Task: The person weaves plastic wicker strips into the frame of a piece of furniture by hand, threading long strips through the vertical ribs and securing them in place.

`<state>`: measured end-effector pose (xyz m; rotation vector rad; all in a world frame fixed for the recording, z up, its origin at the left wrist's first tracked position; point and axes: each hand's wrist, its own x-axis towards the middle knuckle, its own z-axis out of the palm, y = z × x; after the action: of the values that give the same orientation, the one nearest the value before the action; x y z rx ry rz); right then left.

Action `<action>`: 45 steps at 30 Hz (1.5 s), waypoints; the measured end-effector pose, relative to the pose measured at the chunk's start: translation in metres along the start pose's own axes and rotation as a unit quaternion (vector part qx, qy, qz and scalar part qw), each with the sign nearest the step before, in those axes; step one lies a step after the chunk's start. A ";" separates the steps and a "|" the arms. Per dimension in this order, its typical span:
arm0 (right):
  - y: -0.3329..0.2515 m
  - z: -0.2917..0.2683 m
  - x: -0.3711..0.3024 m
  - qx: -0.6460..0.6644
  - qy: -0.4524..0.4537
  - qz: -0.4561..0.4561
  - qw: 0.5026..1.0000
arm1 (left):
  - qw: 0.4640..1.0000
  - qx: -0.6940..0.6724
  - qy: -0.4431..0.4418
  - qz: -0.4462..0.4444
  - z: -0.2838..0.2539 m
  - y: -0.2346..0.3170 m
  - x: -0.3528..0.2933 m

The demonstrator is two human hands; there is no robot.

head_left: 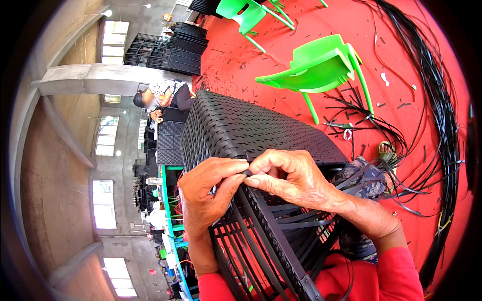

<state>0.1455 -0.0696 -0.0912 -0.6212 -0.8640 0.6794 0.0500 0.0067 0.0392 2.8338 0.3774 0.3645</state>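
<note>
A black woven box-like piece of flat plastic strips (266, 128) lies across my lap, its far part tightly woven. Nearer to me, loose parallel strips (241, 236) run along an open black frame bar (273, 236). At the edge of the weave, my left hand (208, 188) pinches a dark strip between thumb and forefinger. Right beside it my right hand (291, 175) pinches at the same spot, its thumb and forefinger nearly touching the left fingertips. The short bit of strip between them is mostly hidden by the fingers.
Green plastic chairs (321, 65) stand on the red floor covering (371, 30), strewn with black scraps. A long bundle of black strips (442, 100) curves along the right. Another person (168, 95) works at far left, near stacked black frames (181, 47). A green-framed table (173, 226) stands at left.
</note>
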 end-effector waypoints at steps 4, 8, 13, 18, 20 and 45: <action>0.007 0.001 -0.007 -0.037 0.024 -0.013 0.999 | 0.998 0.002 -0.025 -0.051 -0.006 0.007 0.000; 0.018 0.008 -0.013 0.047 0.016 0.062 0.997 | 1.000 0.010 -0.009 0.008 -0.003 -0.005 0.000; 0.009 0.008 -0.008 0.131 0.044 0.108 0.984 | 1.000 -0.002 -0.008 0.006 -0.004 -0.005 0.000; 0.002 -0.002 0.000 0.033 0.018 0.029 0.999 | 0.999 -0.032 -0.020 0.011 -0.002 -0.008 0.001; 0.001 -0.002 0.001 0.009 -0.004 -0.022 1.000 | 0.999 -0.035 -0.033 0.025 -0.004 -0.005 0.000; 0.001 -0.006 0.003 0.276 -0.139 0.323 0.895 | 0.977 -0.190 0.010 -0.096 -0.010 -0.012 -0.016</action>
<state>0.1522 -0.0682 -0.0933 -0.2815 -0.6657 1.5856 0.0296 0.0158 0.0420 2.3996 0.5187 0.3797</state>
